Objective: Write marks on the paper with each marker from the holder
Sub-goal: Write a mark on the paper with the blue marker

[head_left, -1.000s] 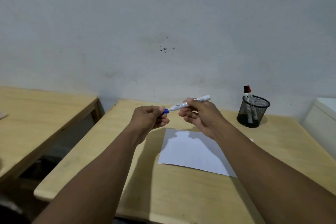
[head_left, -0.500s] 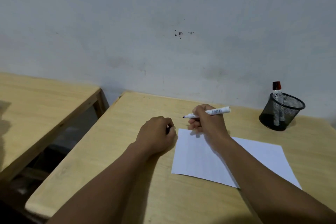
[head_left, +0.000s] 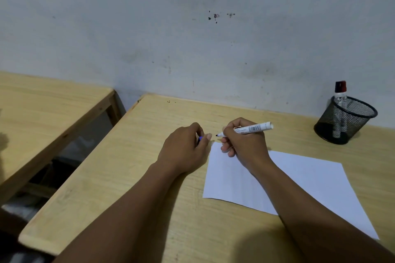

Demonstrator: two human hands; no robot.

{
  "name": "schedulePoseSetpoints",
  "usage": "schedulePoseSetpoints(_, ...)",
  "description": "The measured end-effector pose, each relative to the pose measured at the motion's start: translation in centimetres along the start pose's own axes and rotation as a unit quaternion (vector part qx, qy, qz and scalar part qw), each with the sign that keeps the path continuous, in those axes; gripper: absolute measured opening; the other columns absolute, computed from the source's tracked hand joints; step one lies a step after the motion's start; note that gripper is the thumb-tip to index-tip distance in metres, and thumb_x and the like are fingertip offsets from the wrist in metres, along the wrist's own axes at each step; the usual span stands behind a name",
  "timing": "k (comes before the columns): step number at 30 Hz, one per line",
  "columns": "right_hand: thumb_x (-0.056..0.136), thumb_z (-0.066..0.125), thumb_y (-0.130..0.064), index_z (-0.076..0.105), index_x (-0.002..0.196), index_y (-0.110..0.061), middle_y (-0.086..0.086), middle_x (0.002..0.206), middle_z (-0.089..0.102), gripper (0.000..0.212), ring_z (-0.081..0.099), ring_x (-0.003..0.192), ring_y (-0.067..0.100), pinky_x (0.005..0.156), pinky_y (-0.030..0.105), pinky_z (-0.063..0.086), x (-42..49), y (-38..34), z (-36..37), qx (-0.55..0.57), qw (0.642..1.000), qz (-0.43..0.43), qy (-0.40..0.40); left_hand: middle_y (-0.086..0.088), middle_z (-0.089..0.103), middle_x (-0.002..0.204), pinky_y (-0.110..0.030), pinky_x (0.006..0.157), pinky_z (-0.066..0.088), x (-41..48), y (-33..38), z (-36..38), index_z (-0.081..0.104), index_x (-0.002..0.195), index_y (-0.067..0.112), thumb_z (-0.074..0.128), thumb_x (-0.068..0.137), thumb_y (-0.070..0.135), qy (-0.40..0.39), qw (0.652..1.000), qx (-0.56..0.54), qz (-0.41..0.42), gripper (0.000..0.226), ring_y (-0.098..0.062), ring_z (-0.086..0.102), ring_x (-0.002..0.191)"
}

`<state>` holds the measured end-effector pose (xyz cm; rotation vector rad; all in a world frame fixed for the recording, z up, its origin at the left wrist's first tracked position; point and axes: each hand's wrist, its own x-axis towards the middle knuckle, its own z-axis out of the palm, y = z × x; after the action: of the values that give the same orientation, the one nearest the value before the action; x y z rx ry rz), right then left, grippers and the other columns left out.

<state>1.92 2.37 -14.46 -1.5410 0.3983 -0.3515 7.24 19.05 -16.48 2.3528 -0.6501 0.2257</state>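
A white sheet of paper [head_left: 303,179] lies on the wooden table [head_left: 132,177]. My right hand [head_left: 243,143] grips an uncapped white marker [head_left: 253,128], its dark tip pointing left just above the paper's far left corner. My left hand [head_left: 186,149] rests on the table left of the paper, fingers curled around the blue cap [head_left: 200,138], only a sliver of which shows. A black mesh holder [head_left: 345,120] stands at the far right with a red-capped marker [head_left: 340,94] sticking out of it.
A second wooden table [head_left: 42,113] stands to the left, with a gap between the two. A stained white wall [head_left: 192,38] runs right behind both tables.
One second ago both hands held the capped marker in the air. The cap came off into my left hand, and both hands have lowered to the table by the paper.
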Motion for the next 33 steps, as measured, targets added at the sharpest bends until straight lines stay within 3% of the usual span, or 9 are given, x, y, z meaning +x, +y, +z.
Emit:
schedulePoseSetpoints(9,0.085,0.071,-0.004,0.069,0.077,-0.007,0.015,0.063,0.070,0.009,0.064,0.049,0.026,0.047,0.029,0.047,0.0,0.4,0.0,-0.004,1.000,-0.003,-0.005,0.010,0.053,0.058,-0.031,0.055,0.032,0.0,-0.2,0.1,0.064,0.084,0.015,0.052,0.100,0.038,0.023,1.000,0.021,0.005,0.031,-0.013,0.052,0.059)
schedulePoseSetpoints(14,0.085,0.070,-0.005,0.069,0.078,-0.007,0.014,0.063,0.071,0.008,0.064,0.049,0.026,0.048,0.029,0.048,0.0,0.5,-0.1,-0.012,1.000,-0.009,-0.008,-0.001,0.061,0.061,-0.039,0.055,0.042,0.1,-0.2,0.1,0.061,0.078,0.010,0.047,0.102,0.036,0.041,0.998,0.036,0.017,0.038,-0.023,0.056,0.058)
schedulePoseSetpoints(22,0.085,0.071,-0.008,0.069,0.078,-0.008,0.015,0.065,0.072,0.007,0.066,0.050,0.025,0.052,0.033,0.050,0.1,0.7,-0.1,-0.028,0.999,-0.016,-0.013,0.007,0.057,0.061,-0.032,0.055,0.038,0.0,0.2,0.1,0.063,0.083,0.015,0.048,0.100,0.048,0.038,0.998,0.046,-0.003,0.039,-0.016,0.056,0.061)
schedulePoseSetpoints(25,0.086,0.070,-0.008,0.070,0.079,-0.007,0.015,0.065,0.072,0.007,0.065,0.049,0.024,0.051,0.031,0.050,0.0,0.8,-0.2,-0.038,0.999,-0.020,-0.016,0.010,0.062,0.078,-0.029,0.066,0.045,-0.3,-0.1,-0.1,0.065,0.098,0.022,0.058,0.087,0.050,0.017,1.000,-0.001,-0.014,0.031,-0.010,0.059,0.075)
schedulePoseSetpoints(29,0.084,0.071,-0.008,0.071,0.080,-0.004,0.015,0.065,0.073,0.006,0.065,0.050,0.025,0.048,0.029,0.048,0.0,0.7,-0.2,-0.053,0.998,-0.015,-0.020,0.005,0.051,0.123,-0.027,0.090,0.042,-0.3,-1.2,-1.3,0.055,0.134,0.029,0.069,0.069,0.065,-0.056,0.998,-0.030,-0.015,0.076,-0.011,0.050,0.116)
schedulePoseSetpoints(33,0.081,0.074,-0.010,0.073,0.079,-0.005,0.014,0.066,0.075,0.005,0.068,0.052,0.024,0.050,0.030,0.050,-0.2,0.7,0.0,-0.080,0.996,-0.026,-0.014,0.004,0.044,0.141,-0.032,0.097,0.041,-0.4,-0.7,-1.5,0.046,0.146,0.031,0.075,0.064,0.070,-0.096,0.995,0.022,-0.007,0.095,-0.016,0.036,0.131)
